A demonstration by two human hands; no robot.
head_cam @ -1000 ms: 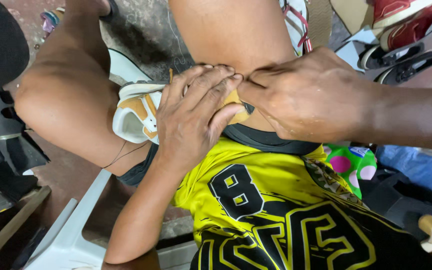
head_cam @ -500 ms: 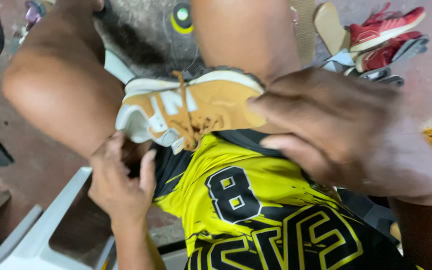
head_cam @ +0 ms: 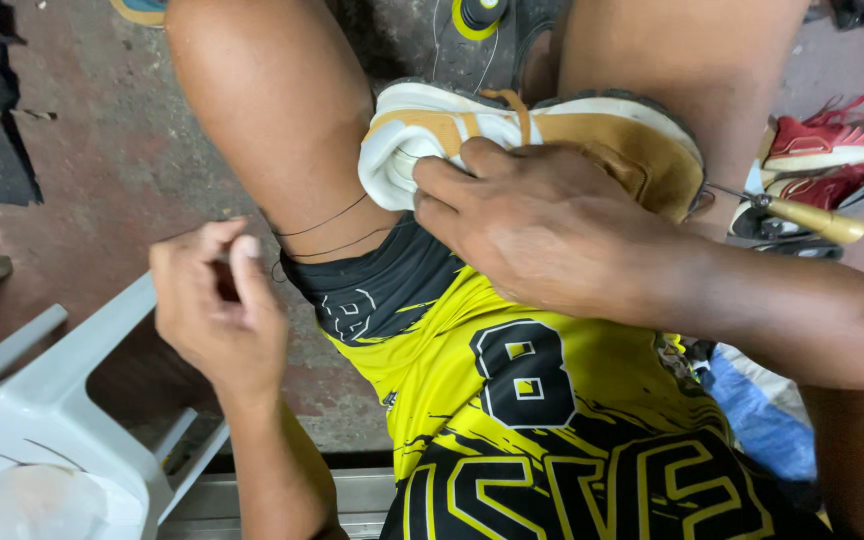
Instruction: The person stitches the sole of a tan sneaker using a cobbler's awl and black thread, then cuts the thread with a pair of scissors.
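— Head view: a tan and white sneaker (head_cam: 552, 135) sits wedged between the person's bare knees above yellow and black shorts (head_cam: 542, 420), sole side up and toe to the left. Where are the hands?

— The right hand (head_cam: 542, 235) lies flat over the shoe's side, fingers (head_cam: 452, 185) curled onto the white toe end, pressing it down. The left hand (head_cam: 217, 305) is out to the side, closed in a pinch on a dark thread (head_cam: 327, 222) that runs taut across the thigh toward the shoe.

— How would that shoe handle?

— Light, by the look of it. The upper seems soft and would give under a thumb; the rubber sole looks stiffer and grippy, so the firm hold is likely at the sole edge or toe cap, with the knees acting as a clamp. The thread looks thin and could slip or cut into skin unless wound round a finger.

— Anything else nearby?

— A wooden-handled awl (head_cam: 802, 213) at the right, red shoes (head_cam: 827, 145) on the floor, a white plastic chair (head_cam: 42, 400) lower left
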